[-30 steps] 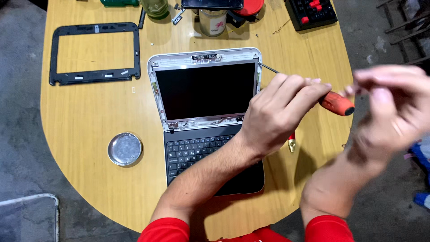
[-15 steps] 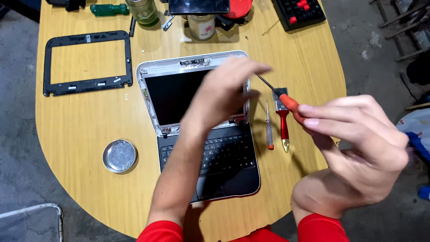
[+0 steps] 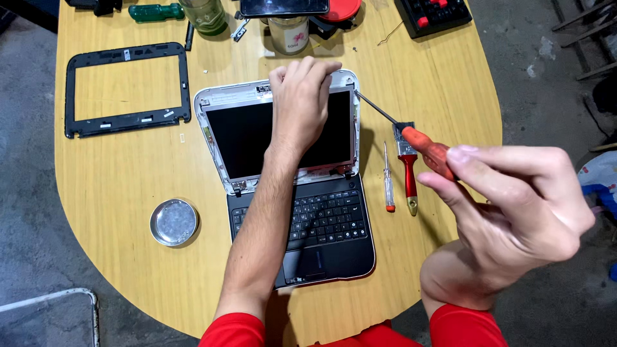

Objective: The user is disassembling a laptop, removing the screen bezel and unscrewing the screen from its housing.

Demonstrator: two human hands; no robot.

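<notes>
- The left hand (image 3: 301,103) lies palm down across the top edge of the laptop (image 3: 289,173) screen, fingers spread and pressing on the bare lid frame; it grips nothing, only steadies.
- The right hand (image 3: 514,199) is closed round the orange handle of a screwdriver (image 3: 411,136), its shaft slanting up and left so the tip sits at the screen's upper right corner.
- The laptop lies open in the middle of the tabletop (image 3: 103,193), keyboard toward the person. The black bezel (image 3: 125,90) lies apart at the upper left, so the panel's edges are bare.
- The step in hand looks like working the fastener at that corner of the screen panel.
- The next move likely calls for the tip seated squarely in the screw head and firm pressure from the left hand, lest the blade slip onto the panel.
- A small metal dish (image 3: 173,222) stands left of the keyboard; a brush (image 3: 407,168) and a thin second screwdriver (image 3: 387,177) lie just right of the laptop.
</notes>
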